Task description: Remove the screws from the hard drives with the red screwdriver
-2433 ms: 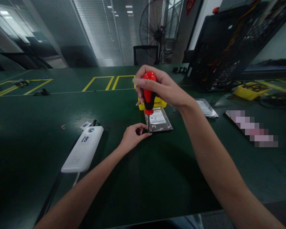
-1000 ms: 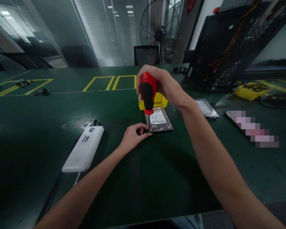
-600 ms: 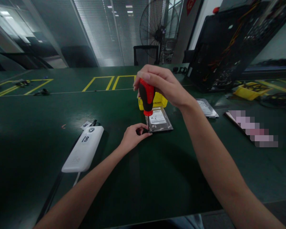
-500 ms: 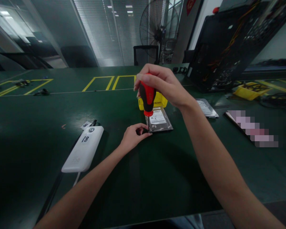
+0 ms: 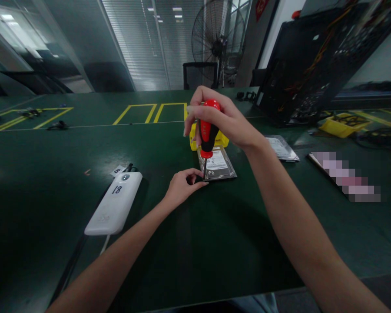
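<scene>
One smooth green table [image 5: 241, 252], ruled with yellow lines, spreads beneath the fingers of two bare hands, the left hand [image 5: 179, 189] and the right hand [image 5: 230, 119]. Beyond and right of the fingers stands one boxy black computer case [image 5: 289, 74]; straight past them is one round fan [image 5: 207, 43] with a wire cage. One glossy white slab [image 5: 114, 208], round-cornered and marked 18, lies left of the left fingers. Of two yellow bins, the near bin [image 5: 221, 140] sits just beyond the right fingers, the far bin [image 5: 340, 126] well to their right. Two thin rectangular drives carry white labels: the outer drive [image 5: 282, 148] lies right of the fingers; the near drive [image 5: 222, 170], metallic, lies below the right fingers, one corner held between the left thumb and forefinger, almost pinched together. One screwdriver [image 5: 207, 132], its handle bulbous, red and black, is gripped by the curled right fingers, its slim shaft reaching that corner.
</scene>
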Tool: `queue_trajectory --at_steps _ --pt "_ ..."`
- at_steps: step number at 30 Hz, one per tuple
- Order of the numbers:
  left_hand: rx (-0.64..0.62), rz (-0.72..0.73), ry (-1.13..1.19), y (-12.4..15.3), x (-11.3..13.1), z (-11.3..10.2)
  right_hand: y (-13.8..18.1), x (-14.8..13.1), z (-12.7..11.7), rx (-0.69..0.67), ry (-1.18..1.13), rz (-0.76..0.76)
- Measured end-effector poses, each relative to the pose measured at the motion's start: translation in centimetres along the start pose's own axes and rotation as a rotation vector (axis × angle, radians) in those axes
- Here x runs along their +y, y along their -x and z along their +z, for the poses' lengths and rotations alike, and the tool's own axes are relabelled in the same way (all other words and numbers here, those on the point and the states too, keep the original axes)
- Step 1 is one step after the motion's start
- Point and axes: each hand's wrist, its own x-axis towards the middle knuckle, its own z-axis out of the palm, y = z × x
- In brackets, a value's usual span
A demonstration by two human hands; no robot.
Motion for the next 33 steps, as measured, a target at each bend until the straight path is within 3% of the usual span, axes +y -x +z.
queue_trajectory --at_steps 12,19,33 --pt "-0.010 -0.022 0.018 0.0 0.0 0.0 -0.2 1.1 -0.3 0.002 -0.050 -0.066" --pt "-0.018 -0.017 0.020 -0.1 0.1 -0.1 -0.1 0.7 -0.1 0.029 -0.139 0.083" --pt "-0.008 0.011 0.008 -0.1 -0.1 0.0 0.1 0.0 0.3 -0.016 -0.025 0.014"
